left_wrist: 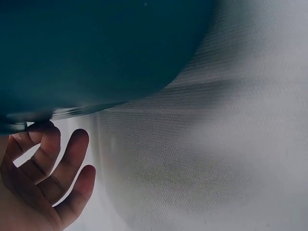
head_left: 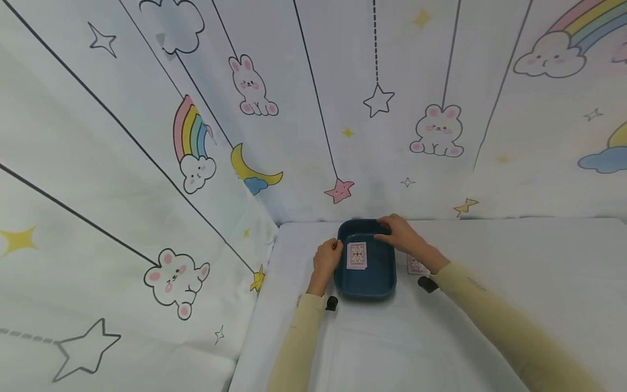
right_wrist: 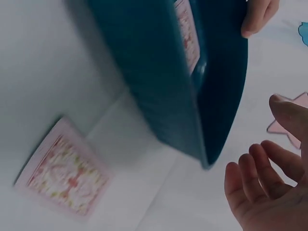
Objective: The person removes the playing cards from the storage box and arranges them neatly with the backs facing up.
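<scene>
A dark blue rectangular tray (head_left: 370, 286) is on the white table, with a small stack of red-patterned playing cards (head_left: 357, 255) inside, toward its left side. At the tray's left wall is my left hand (head_left: 327, 257); in the left wrist view its thumb and index finger pinch the rim, while the other fingers spread below. My right hand (head_left: 403, 235) hovers by the far right corner, fingers loosely bent and parted. The right wrist view shows this hand (right_wrist: 274, 178) apart from the tray, holding nothing. More playing cards (right_wrist: 67, 173) lie outside the tray, partly behind my right forearm in the head view.
Black wrist-worn devices (head_left: 428, 283) show below both wrists. Behind the table (head_left: 529, 261) hangs a white cloth backdrop (head_left: 313, 136) printed with bunnies, stars and rainbows, and it continues down the left side. The tray's far end is close to the backdrop.
</scene>
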A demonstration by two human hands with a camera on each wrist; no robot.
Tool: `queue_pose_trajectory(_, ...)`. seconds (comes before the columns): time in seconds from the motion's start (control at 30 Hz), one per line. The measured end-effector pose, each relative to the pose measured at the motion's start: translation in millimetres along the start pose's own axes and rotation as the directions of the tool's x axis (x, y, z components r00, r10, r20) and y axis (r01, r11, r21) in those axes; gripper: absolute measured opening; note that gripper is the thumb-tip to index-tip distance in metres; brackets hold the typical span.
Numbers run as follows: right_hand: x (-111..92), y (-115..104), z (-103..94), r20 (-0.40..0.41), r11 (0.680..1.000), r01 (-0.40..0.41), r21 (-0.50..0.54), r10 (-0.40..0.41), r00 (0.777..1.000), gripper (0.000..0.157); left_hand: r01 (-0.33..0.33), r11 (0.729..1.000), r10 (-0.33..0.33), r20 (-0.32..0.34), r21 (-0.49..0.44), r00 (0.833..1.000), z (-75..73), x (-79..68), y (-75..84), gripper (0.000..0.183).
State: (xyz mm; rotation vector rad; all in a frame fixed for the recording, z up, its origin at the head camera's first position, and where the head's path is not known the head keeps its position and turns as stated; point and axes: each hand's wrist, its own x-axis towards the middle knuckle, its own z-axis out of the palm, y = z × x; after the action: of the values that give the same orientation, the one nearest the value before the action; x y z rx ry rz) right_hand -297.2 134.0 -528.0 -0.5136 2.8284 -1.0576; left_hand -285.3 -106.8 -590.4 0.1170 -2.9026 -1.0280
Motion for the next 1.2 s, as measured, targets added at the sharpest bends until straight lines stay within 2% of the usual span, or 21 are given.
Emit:
queue_pose_trajectory(0.13, 13.3, -18.3, 11.9, 0.013, 0.999, 0.039, -0.013, -0.039, 0.999, 0.054, 0.003, 1.000, -0.003, 0.011, 0.010, 1.000, -0.5, 2.1, -0.6, 0.036)
queue_pose_trajectory(0.23, 21.9, -29.1, 24.2, 0.047, 0.996, 0.053, -0.071, -0.050, 0.998, 0.054, 0.009, 1.000, -0.009, 0.018, 0.017, 1.000, -1.0, 2.5, -1.1, 0.036)
queue_pose_trajectory(0.37, 30.9, -37.5, 43.2, 0.140, 0.984, -0.011, -0.176, 0.036, 0.990, 0.059, 0.008, 1.000, -0.008, 0.014, 0.014, 1.000, -2.2, 2.1, -1.9, 0.036)
queue_pose_trajectory(0.5, 35.7, -42.7, 59.3, 0.236, 0.955, -0.072, -0.289, 0.144, 0.961, 0.061, -0.002, 1.000, 0.002, 0.007, 0.017, 1.000, -4.1, 1.5, -1.1, 0.037)
queue_pose_trajectory(0.67, 37.6, -44.8, 72.3, 0.275, 0.917, -0.084, -0.390, 0.204, 0.940, 0.054, -0.005, 1.000, 0.005, 0.010, 0.009, 1.000, -5.1, -0.6, 0.8, 0.036)
queue_pose_trajectory(0.83, 35.9, -47.9, 73.9, 0.265, 0.900, -0.114, -0.420, 0.242, 0.933, 0.050, 0.011, 1.000, -0.012, 0.024, 0.023, 1.000, -2.7, -1.1, 0.0, 0.035)
queue_pose_trajectory(1.07, 33.8, -54.0, 68.7, 0.282, 0.886, -0.140, -0.443, 0.286, 0.916, 0.063, -0.016, 1.000, 0.016, 0.018, 0.011, 1.000, -2.6, -0.4, -2.3, 0.036)
queue_pose_trajectory(1.2, 35.5, -55.7, 66.1, 0.295, 0.885, -0.139, -0.445, 0.291, 0.910, 0.065, -0.026, 1.000, 0.026, 0.018, 0.012, 1.000, -4.3, 1.1, -2.8, 0.036)
